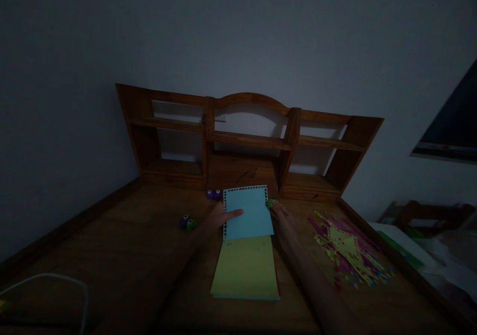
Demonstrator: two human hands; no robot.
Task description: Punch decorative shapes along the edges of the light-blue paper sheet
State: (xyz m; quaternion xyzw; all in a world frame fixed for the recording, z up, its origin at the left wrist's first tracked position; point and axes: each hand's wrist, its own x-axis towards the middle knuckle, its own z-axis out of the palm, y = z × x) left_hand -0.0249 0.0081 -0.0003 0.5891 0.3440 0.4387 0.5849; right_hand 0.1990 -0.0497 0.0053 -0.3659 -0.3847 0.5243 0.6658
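Note:
A light blue sheet of paper (pixel 248 213) with rows of small punched shapes along its left, top and upper right edges is held up over the desk. My left hand (pixel 219 217) grips its left side, thumb lying across the front and fingers hidden behind. At the right edge, my right hand (pixel 283 218) is closed around a small green craft punch (pixel 271 203), which sits against the paper. Below lies a stack of yellow sheets (pixel 246 270) with a few tiny blue bits on top. Purple punches (pixel 213 194) stand behind the blue sheet.
Left of my left hand are a purple punch (pixel 184 220) and a green punch (pixel 191 224). A pile of punched yellow and pink paper strips (pixel 346 248) spreads at the right. A wooden shelf unit (pixel 246 138) stands along the back of the desk. A white cable (pixel 55 276) curves at lower left.

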